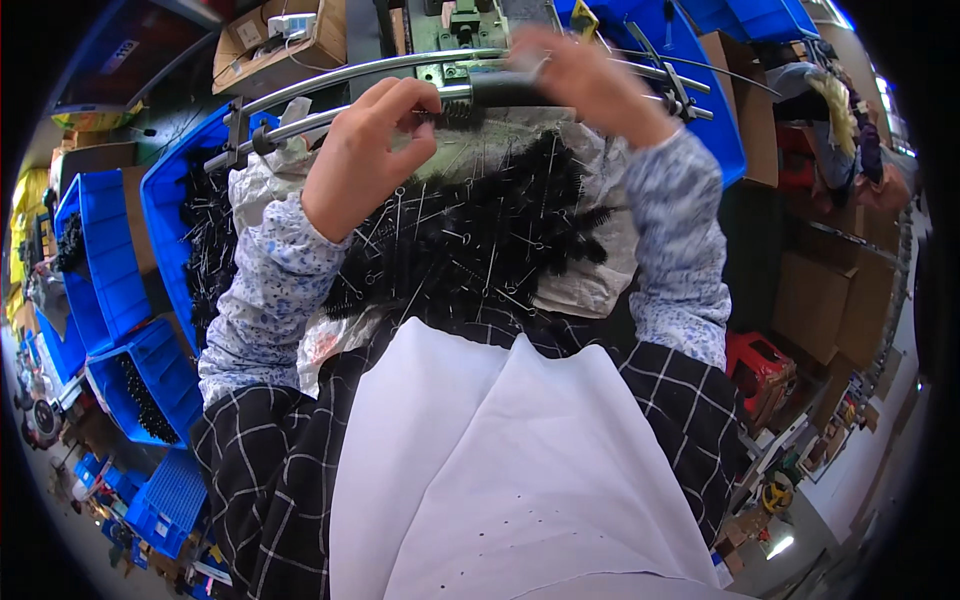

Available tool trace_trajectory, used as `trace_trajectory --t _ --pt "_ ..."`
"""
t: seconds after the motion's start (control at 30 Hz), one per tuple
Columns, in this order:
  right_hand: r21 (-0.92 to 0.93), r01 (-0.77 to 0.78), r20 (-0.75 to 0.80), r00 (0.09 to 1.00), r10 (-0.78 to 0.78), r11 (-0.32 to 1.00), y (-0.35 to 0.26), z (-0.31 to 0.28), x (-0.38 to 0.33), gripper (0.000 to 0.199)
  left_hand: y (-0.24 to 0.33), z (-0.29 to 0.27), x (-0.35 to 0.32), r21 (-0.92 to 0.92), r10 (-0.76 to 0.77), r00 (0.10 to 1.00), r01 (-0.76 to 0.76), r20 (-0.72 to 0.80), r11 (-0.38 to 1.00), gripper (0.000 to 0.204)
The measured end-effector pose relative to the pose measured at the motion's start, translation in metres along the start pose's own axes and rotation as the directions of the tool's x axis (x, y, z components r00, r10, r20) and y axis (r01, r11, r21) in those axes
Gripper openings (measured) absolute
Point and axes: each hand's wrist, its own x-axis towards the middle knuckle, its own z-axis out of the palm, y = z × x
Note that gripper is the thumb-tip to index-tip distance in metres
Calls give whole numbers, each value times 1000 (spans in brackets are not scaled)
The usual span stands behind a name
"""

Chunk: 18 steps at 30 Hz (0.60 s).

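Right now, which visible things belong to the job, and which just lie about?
Likely the job's:
- black wire-stemmed brushes, heaped
- metal rails, near left hand and right hand

Apparently just lying about:
- red object, right
- cardboard box, upper left

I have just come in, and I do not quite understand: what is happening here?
A person is working with bare hands at metal rods above a heap of black bristly pieces with wire stems. The left hand has its fingers curled beside the rods; whether it grips a piece is hard to tell. The right hand is blurred, near a dark cylinder. The heap lies partly on pale crumpled sheeting, and more dark pieces fill the blue bin at left.
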Motion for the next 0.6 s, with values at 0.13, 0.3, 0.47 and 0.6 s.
trace_trajectory --t 0.13,0.3,0.47,0.6 --pt "444 45 41 997 -70 895 -35 54 -8 31 -1 4 2 11 74 996 -74 -43 997 22" --pt "-338 -98 -308 951 -11 936 11 36 29 29 9 -25 -31 95 -3 984 -13 176 995 40" --pt "-715 -275 -414 907 -74 643 91 34 63 23 25 -24 -83 194 53 752 -236 657 952 42" --pt "-749 -275 -383 922 -55 602 95 38 75 24 12 -14 -99 261 66 812 -262 580 929 36"
